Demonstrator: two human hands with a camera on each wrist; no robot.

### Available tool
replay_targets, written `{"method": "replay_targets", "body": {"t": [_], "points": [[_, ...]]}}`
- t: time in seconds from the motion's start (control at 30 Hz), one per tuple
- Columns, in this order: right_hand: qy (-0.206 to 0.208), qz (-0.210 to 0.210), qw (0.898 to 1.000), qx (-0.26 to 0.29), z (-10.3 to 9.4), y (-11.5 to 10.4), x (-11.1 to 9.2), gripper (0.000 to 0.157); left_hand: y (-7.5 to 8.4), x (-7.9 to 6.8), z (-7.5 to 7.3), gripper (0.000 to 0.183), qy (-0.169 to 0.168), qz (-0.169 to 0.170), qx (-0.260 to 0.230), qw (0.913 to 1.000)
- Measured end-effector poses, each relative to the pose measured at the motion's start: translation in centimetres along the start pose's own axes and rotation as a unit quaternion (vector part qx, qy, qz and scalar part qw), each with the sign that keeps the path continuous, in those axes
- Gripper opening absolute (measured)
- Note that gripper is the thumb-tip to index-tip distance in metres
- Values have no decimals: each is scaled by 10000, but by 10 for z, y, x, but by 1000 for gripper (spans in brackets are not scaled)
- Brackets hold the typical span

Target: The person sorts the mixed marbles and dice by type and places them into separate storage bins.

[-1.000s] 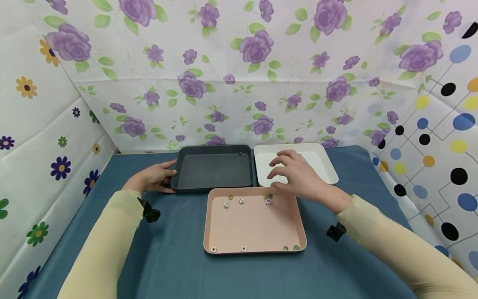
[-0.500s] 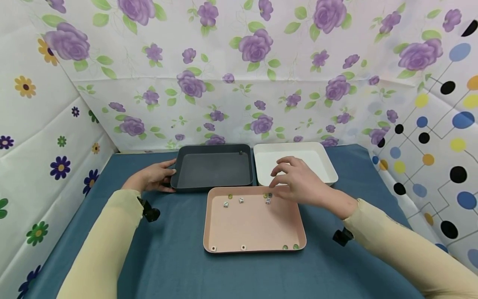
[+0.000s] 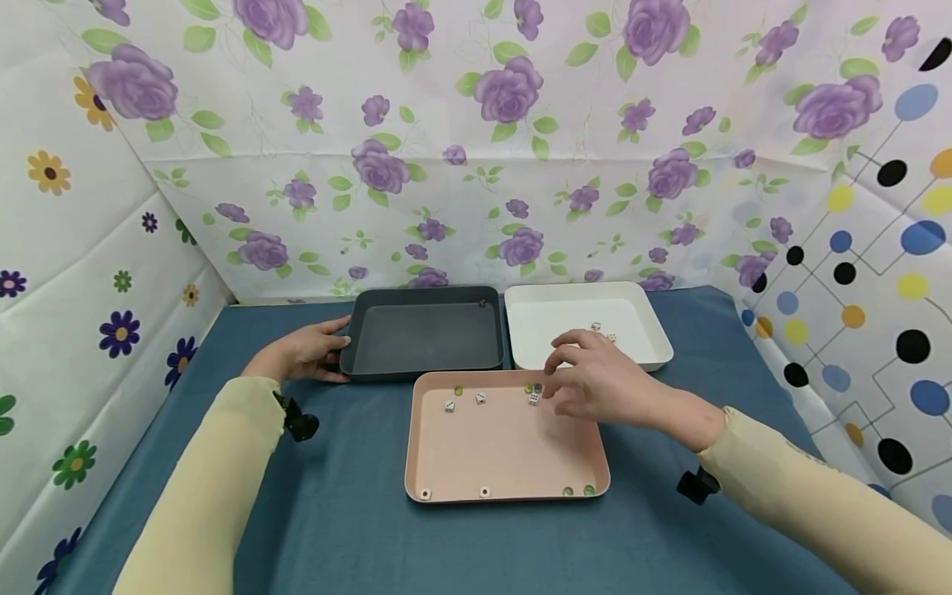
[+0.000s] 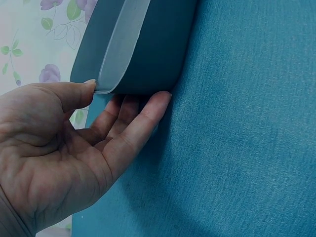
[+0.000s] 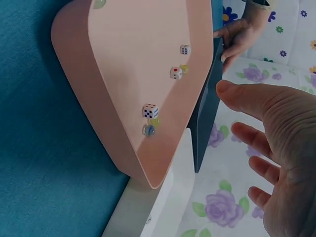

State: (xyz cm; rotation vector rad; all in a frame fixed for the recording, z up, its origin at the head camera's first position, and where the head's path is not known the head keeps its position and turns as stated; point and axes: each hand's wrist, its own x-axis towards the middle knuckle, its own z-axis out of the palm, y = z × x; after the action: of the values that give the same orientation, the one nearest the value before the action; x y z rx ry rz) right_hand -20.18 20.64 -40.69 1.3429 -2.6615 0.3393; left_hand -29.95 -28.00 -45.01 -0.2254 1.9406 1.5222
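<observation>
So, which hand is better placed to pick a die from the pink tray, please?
Likely the right hand, open near dice in the pink tray; the left hand grips the dark tray.

Against the left fingers (image 4: 140, 124) is the end wall of a dark grey rectangular tray (image 3: 424, 339) on the blue cloth-covered desk (image 3: 342, 463); a small object (image 3: 482, 303), too small to identify, lies right of and behind them, in its back right corner. Behind the right fingers (image 5: 264, 169) is a white rectangular tray (image 3: 539, 307), two small pale dice (image 3: 596, 326) in it. Beneath them is the back right part of a pink rectangular tray (image 3: 491, 450). In it, just left of them: a white cubic die (image 3: 534, 400), yellow (image 3: 529, 388) and blue (image 3: 538, 388) round beads just behind it. Farther left: two white cubic dice (image 3: 449, 406) near a yellow-green bead (image 3: 458, 390). In front of them: two green round beads (image 3: 589, 490); to their front left, two more white dice (image 3: 485, 492).
</observation>
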Motion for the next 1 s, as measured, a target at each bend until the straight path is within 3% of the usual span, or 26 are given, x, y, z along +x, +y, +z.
{"method": "replay_targets", "body": {"t": [0.47,1.0], "points": [[-702,-258,9969,226,11,-11,-15,23,0,1,1,65,59,-68,7,10000],[-1526,-378,9859,576,31,-22,-31,12,1,-1,2,65,-26,-22,3,10000]]}}
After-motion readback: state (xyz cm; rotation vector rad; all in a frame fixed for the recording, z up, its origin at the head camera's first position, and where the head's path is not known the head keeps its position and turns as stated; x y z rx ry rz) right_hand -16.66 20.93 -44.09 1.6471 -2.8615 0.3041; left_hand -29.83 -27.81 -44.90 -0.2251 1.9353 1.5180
